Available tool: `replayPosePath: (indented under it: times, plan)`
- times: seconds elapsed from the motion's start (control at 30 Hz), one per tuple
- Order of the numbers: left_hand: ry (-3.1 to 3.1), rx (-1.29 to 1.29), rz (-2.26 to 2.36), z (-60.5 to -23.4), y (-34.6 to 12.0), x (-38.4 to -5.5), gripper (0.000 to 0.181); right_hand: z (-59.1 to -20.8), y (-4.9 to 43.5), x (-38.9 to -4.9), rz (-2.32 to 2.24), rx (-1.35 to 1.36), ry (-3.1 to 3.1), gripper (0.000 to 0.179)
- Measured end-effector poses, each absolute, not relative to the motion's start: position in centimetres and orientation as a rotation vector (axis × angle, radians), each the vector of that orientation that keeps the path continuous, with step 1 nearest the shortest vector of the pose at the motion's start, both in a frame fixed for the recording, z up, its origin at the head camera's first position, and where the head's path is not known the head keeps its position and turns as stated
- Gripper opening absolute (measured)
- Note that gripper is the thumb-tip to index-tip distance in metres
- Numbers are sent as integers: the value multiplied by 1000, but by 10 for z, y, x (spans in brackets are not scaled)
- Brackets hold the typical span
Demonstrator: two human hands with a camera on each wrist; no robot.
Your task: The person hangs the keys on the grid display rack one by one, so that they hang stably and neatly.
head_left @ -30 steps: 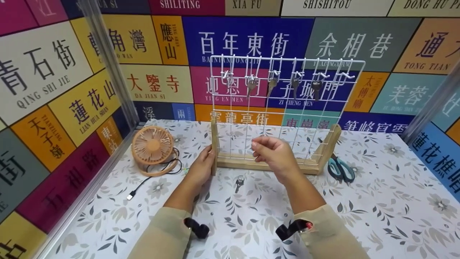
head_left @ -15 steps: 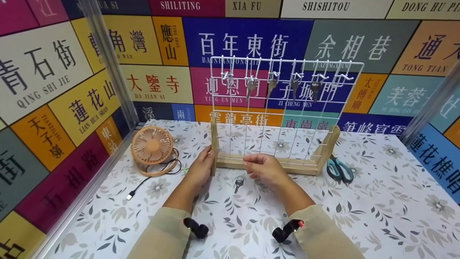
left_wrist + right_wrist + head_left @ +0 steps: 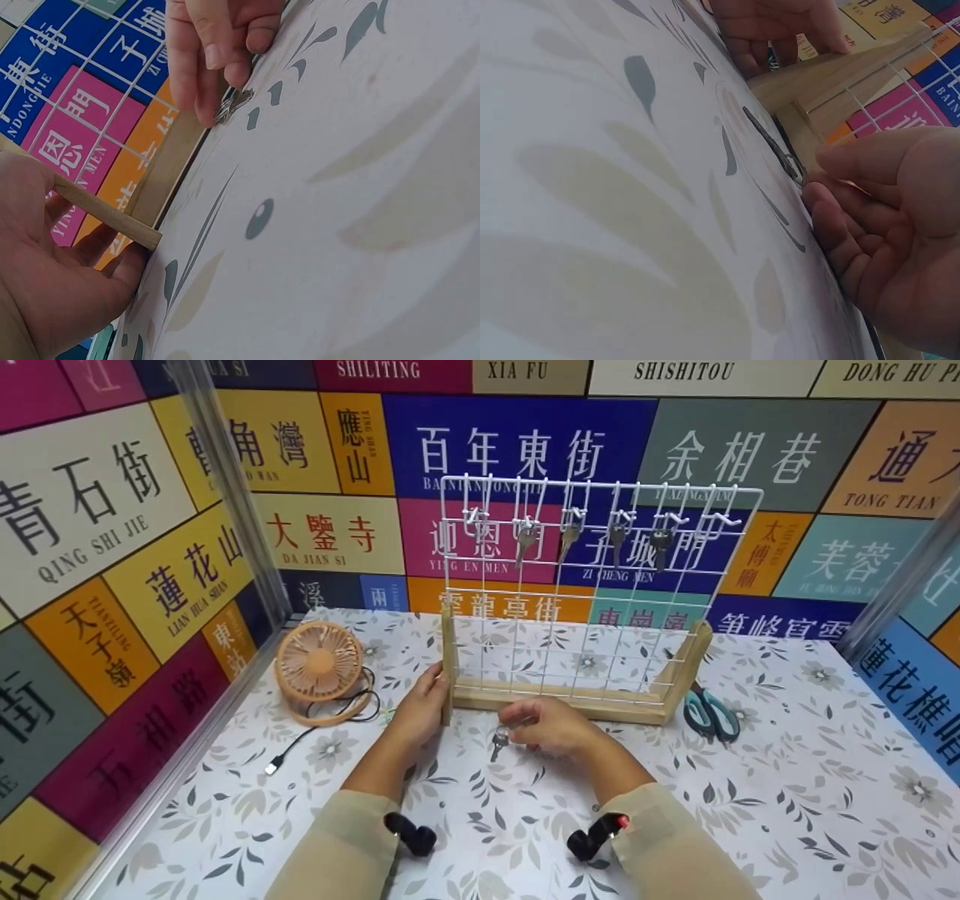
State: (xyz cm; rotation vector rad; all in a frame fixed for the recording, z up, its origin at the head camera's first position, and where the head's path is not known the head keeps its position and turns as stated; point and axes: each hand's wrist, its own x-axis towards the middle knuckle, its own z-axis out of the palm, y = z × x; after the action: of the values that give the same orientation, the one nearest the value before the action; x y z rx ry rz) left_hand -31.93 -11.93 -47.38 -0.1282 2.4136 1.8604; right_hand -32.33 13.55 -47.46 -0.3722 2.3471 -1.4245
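Observation:
My left hand [image 3: 421, 706] grips the wooden side post [image 3: 112, 214] of a white wire grid rack [image 3: 555, 615]. On the table in front of the rack lies a key [image 3: 498, 745] with a small metal ring [image 3: 798, 174]. My right hand [image 3: 551, 725] is over this key, its thumb and fingertips right at the ring with a gap between them. In the right wrist view the key still lies against the tablecloth. Several keys [image 3: 527, 540] hang from white hooks along the upper part of the grid. The rightmost hook [image 3: 720, 521] carries no key.
An orange desk fan [image 3: 319, 664] with a black USB cable [image 3: 289, 750] stands left of the rack. Teal-handled scissors [image 3: 711, 714] lie by its right foot. Walls with street-name signs [image 3: 517, 442] rise behind and beside the floral-covered table [image 3: 810, 780].
My right hand has come down from in front of the grid to the key on the table, moving slightly left. My left hand stays on the post.

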Motion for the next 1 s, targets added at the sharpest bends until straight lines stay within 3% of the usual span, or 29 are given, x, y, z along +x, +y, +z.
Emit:
replayPosePath:
  times: [0.43, 0.77, 1.0]
  plan:
    - [2408, -110, 1880, -474, -120, -319, 59, -473, 135, -322, -1199, -494, 2456, 37]
    - [2367, -108, 1922, -475, -117, -321, 60, -467, 133, -318, -923, -583, 2626, 10]
    - [2396, -87, 1928, -476, -118, -321, 58, -468, 137, -317, -1011, -553, 2595, 4]
